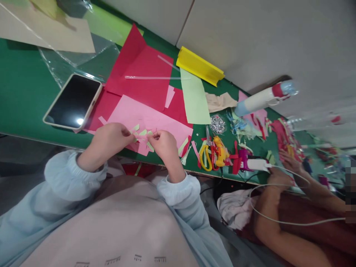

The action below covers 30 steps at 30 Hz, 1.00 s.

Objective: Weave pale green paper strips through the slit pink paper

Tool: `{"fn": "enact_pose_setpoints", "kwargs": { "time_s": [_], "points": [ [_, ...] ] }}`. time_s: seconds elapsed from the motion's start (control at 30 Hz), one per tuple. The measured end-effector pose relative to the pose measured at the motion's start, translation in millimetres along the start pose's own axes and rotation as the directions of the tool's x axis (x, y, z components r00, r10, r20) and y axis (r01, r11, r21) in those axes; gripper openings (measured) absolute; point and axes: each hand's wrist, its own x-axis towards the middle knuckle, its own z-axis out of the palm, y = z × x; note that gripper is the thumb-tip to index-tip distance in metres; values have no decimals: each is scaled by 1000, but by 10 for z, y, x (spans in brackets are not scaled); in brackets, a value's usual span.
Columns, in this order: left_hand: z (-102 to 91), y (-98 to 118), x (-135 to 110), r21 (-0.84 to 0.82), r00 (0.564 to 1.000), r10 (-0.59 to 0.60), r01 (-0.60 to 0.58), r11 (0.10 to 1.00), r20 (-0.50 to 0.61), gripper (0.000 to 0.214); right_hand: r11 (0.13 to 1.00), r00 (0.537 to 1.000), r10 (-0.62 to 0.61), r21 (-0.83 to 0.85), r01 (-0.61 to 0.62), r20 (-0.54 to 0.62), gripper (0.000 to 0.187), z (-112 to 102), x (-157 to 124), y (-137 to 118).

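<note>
My left hand [107, 142] and my right hand [164, 144] meet at the near edge of a green table [25, 96]. Both are closed in a pinch on a small pink paper strip [141, 138] held between them. Beneath the hands lies a pink paper sheet [150, 118] with small pale green paper pieces [143, 132] on it. Red paper sheets [144, 70] lie just beyond it.
A phone [72, 101] lies left of the papers. A light green strip [194, 98] and a yellow folded card [199, 66] lie farther back. Yellow-handled scissors [206, 154], a glue gun [221, 152] and scraps sit to the right. Another person's arm [280, 218] rests at the right, by a white bottle [261, 99].
</note>
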Motion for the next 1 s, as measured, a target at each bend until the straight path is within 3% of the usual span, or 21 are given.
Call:
{"fn": "enact_pose_setpoints", "kwargs": {
  "time_s": [0.47,0.8,1.0],
  "points": [
    [-22,81,-21,88,1000,-18,16,996,20,35,999,999,-33,-28,33,-14,24,36,14,25],
    [41,100,-49,151,999,-5,10,988,-37,40,998,996,-61,-12,60,-59,18,53,-2,36],
    [71,116,-111,151,993,47,-30,988,-108,35,936,931,-353,-22,352,-96,10,123,-31,81]
  ]
}}
